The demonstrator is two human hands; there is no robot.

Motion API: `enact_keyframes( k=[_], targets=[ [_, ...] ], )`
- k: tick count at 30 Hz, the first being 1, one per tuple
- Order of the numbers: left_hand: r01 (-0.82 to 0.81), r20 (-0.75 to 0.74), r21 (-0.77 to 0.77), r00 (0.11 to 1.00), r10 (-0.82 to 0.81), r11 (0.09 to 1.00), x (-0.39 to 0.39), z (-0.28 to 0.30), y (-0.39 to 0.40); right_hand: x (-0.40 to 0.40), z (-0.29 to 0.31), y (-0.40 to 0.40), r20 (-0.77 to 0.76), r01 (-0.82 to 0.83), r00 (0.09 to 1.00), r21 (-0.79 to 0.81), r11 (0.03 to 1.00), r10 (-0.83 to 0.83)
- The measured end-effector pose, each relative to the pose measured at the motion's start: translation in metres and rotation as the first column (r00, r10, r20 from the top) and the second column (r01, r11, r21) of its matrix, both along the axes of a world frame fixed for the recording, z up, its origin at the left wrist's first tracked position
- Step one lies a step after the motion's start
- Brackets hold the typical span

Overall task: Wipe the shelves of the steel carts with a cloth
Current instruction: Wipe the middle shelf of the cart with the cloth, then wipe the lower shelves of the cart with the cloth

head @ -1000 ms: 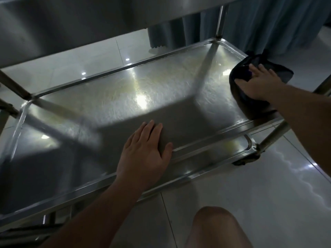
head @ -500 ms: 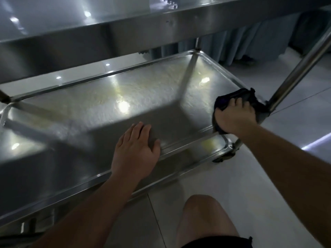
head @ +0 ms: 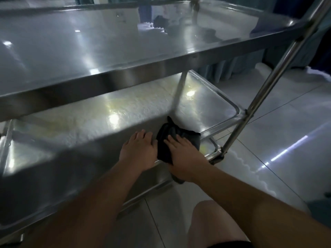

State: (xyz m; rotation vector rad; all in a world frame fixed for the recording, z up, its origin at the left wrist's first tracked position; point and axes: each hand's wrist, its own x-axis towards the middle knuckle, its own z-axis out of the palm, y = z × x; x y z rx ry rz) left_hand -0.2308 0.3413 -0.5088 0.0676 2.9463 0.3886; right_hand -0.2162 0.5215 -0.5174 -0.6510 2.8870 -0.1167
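Your right hand (head: pixel 185 154) lies flat on the cloth (head: pixel 176 140), fingers straight and pressing down rather than curled round it. Your left hand (head: pixel 138 152) rests palm-down on the lower shelf (head: pixel 89 122) just beside the cloth, fingers also straight, holding nothing. The cloth sits near the shelf's front edge, right of the middle, bunched and dark, with one corner sticking up at the back and a fold hanging over the front rim below your wrist.

Expect the cloth to be light and limp. It has no stiffness of its own, so it goes only where your palm drags it, and a loose fold will trail or roll under. Keep the pressure spread through the whole flat hand, over the thick middle of the bundle, not at an edge. If you need to lift or refold it, pinch it at the bunched middle so the ends do not flop.

The steel looks smooth and glossy, so the cloth will likely slide easily; that suits wiping, but it can also slip out from under a light touch. The shelf's raised rim (head: pixel 234 109) will catch the cloth at the corners. The upper shelf (head: pixel 107 51) overhangs closely, so mind your forearm when you reach to the back.
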Motion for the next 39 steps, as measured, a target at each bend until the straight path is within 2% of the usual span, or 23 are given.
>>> enact_keyframes(
  k=[3,5,9,12,17,22,29,34,37,39],
  targets=[
    [0.031,0.035,0.005,0.999,-0.031,1.0,0.001,0.016,-0.012,0.006,0.006,-0.004,0.004,-0.057,0.998,0.098,0.994,0.057],
    [0.044,0.055,0.002,0.998,-0.044,0.999,0.012,0.025,-0.021,0.007,0.021,-0.008,0.042,-0.072,0.997,0.09,0.993,0.069],
    [0.098,0.122,-0.133,0.989,-0.082,0.986,0.049,0.046,-0.034,0.018,0.063,-0.017,0.195,-0.072,0.979,0.097,0.993,0.052],
    [0.039,0.134,-0.098,0.991,-0.026,0.994,0.077,0.074,-0.038,0.039,0.092,-0.018,0.297,-0.046,0.955,0.094,0.994,0.016],
    [0.1,0.386,-0.091,0.921,-0.057,0.991,0.112,0.149,-0.026,0.071,0.16,-0.007,0.575,0.011,0.812,0.157,0.988,-0.1],
    [0.15,0.426,-0.132,0.901,-0.08,0.98,0.136,0.259,0.0,0.104,0.262,0.031,0.523,0.117,0.845,0.027,0.993,-0.114],
    [0.215,0.431,-0.065,0.887,-0.167,0.975,0.147,0.396,0.056,0.123,0.397,0.08,0.555,0.264,0.792,0.065,0.962,-0.255],
    [0.345,0.404,-0.075,0.868,-0.288,0.935,0.136,0.458,0.072,0.141,0.461,0.09,0.538,0.358,0.767,0.093,0.929,-0.35],
    [0.474,0.381,-0.087,0.829,-0.41,0.876,0.126,0.479,0.08,0.159,0.49,0.099,0.527,0.429,0.745,0.089,0.899,-0.408],
    [0.507,0.356,-0.047,0.814,-0.46,0.861,0.127,0.495,0.091,0.174,0.512,0.108,0.495,0.491,0.732,0.093,0.866,-0.468]
  ],
)
